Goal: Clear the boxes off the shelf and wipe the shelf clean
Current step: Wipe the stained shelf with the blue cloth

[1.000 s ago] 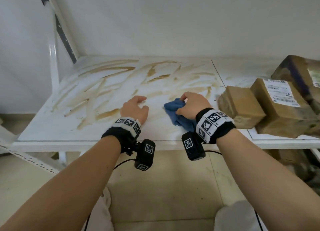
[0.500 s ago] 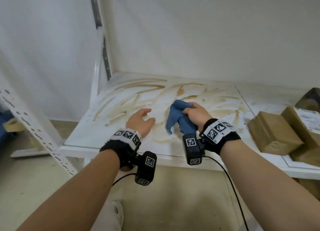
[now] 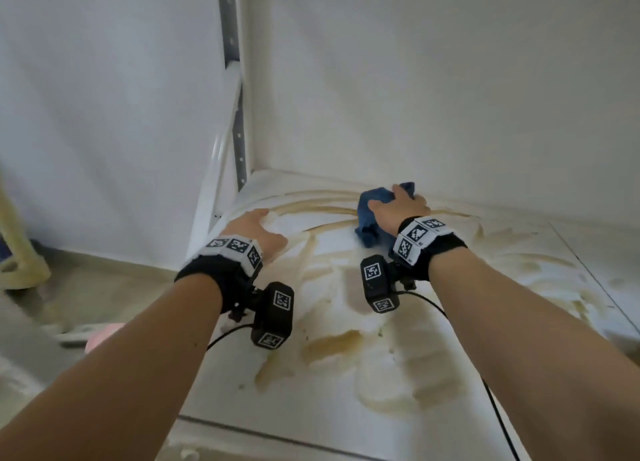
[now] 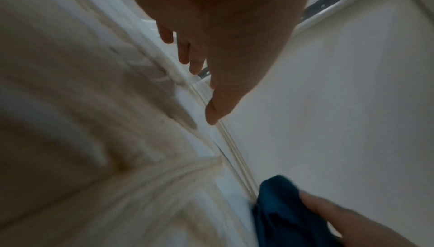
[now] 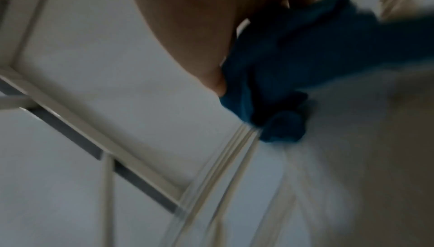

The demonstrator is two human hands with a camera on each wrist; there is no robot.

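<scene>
The right hand (image 3: 398, 206) grasped a crumpled blue cloth (image 3: 372, 215) and pressed it on the white shelf (image 3: 433, 339) near the back wall (image 3: 450, 97). The left hand (image 3: 256, 234) lay released, fingers spread flat on the shelf beside the metal upright (image 3: 239, 142). Brown smears (image 3: 332, 350) covered the shelf surface.

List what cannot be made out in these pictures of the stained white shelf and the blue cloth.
- Cardboard boxes: none in view; the head view's right edge cuts the stained white shelf.
- Right hand fingers: buried in the crumpled blue cloth.
- Left hand contact with the shelf: motion blur in the left wrist view.
- Stains under the cloth: covered.
</scene>
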